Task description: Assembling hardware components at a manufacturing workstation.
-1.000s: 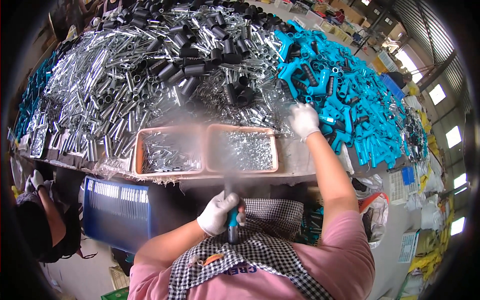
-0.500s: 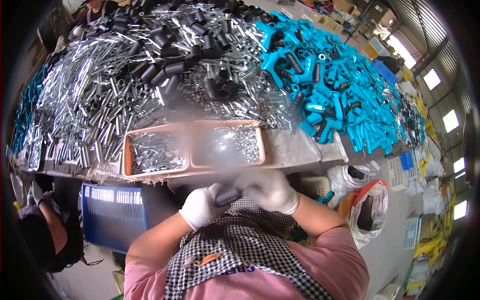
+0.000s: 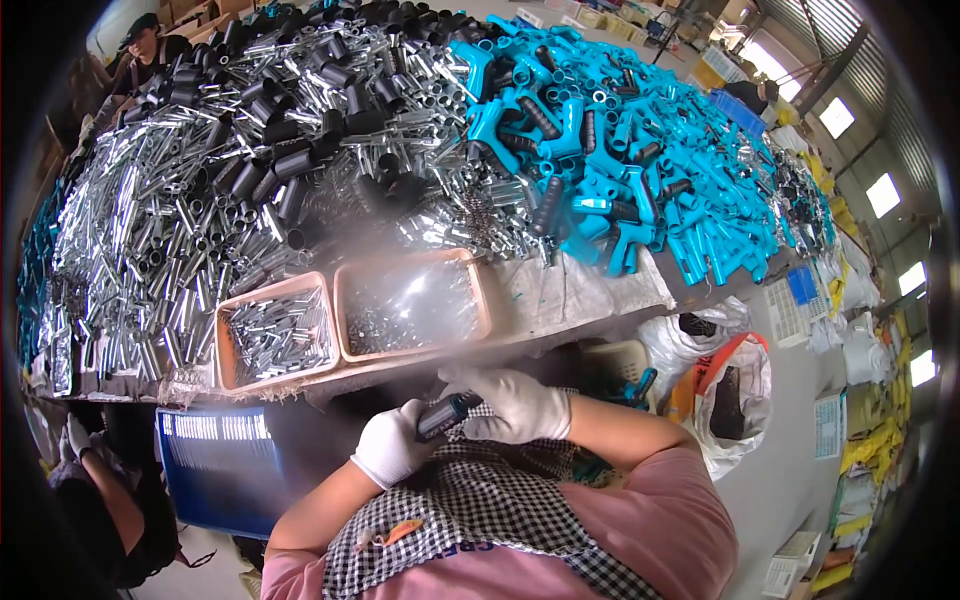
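Left white-gloved hand [image 3: 392, 448] and right white-gloved hand [image 3: 512, 403] both grip dark cylindrical handle [image 3: 447, 415] below orange plastic trays [image 3: 345, 330].

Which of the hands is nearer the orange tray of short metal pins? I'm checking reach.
Left. The left hand lies just below-right of the orange tray; the right hand sits farther right.

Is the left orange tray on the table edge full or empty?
Partly full: the left orange tray holds a loose layer of small silver metal tubes, below its rim.
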`<state>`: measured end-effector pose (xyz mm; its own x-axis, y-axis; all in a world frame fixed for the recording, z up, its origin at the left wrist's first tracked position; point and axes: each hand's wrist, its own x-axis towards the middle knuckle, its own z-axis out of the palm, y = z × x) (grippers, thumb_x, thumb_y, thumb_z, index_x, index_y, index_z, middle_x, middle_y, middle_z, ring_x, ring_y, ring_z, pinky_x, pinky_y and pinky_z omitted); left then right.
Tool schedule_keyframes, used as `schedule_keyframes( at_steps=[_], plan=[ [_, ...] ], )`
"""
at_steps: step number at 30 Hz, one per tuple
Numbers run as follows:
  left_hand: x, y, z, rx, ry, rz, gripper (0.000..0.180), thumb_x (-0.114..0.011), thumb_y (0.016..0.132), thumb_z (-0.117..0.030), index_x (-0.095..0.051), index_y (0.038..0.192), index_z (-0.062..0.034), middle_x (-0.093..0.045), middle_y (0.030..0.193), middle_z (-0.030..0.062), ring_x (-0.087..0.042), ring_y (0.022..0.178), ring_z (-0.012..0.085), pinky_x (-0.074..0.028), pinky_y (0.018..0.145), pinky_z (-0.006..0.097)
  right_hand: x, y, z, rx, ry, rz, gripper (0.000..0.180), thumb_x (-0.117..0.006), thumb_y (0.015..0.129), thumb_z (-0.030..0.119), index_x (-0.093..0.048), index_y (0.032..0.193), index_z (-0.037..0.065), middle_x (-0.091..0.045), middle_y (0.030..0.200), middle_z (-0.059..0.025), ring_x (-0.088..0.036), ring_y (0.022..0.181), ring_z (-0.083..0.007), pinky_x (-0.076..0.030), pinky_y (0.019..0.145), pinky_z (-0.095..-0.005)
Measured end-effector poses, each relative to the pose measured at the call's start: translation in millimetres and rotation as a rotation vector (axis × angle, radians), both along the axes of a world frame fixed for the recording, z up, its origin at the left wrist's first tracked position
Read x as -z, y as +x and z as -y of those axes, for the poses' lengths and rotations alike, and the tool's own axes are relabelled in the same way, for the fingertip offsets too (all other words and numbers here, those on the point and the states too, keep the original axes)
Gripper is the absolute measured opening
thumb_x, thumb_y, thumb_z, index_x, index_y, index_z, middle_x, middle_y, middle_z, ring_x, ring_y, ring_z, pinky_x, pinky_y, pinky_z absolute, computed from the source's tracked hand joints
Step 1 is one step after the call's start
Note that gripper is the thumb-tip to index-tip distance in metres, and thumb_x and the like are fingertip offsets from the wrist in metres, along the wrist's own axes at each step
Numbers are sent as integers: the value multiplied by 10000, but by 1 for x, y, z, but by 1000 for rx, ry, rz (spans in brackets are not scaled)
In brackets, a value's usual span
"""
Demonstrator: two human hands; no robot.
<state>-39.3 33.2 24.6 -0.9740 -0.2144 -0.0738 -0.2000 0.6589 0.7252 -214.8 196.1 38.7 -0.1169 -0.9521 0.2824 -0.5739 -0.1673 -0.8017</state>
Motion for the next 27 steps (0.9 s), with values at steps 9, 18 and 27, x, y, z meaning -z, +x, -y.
schedule_keyframes(
  at_steps=[9, 18, 27],
  plan=[
    [-10, -15, 5, -31, 101, 29, 426, -796, 735, -312, -623, 985, -14, -665, 744, 211, -676, 707, 378, -542, 627, 428, -21, -206, -51, 1488, 501, -819, 941, -738, 772, 366, -233, 1486, 18, -651, 986, -252, -664, 894, -384, -545, 751, -460],
    [-22, -2, -1, -6, 73, -34, 386, -797, 722, -280, -631, 960, -25, -659, 742, 204, -674, 701, 369, -540, 621, 421, 35, -229, -91, 1184, -515, 608, 905, -615, 719, 60, -174, 1507, -7, -573, 1077, -155, -627, 916, -268, -542, 751, -382],
    [-42, 7, 31, 124, -433, -203, 349, -772, 728, -258, -609, 971, -69, -654, 756, 156, -652, 667, 361, -519, 613, 462, -46, -48, -57, 298, 186, 972, 617, -719, 749, 199, -538, 1282, -51, -652, 878, -131, -672, 710, -223, -587, 674, -332]
  ],
)
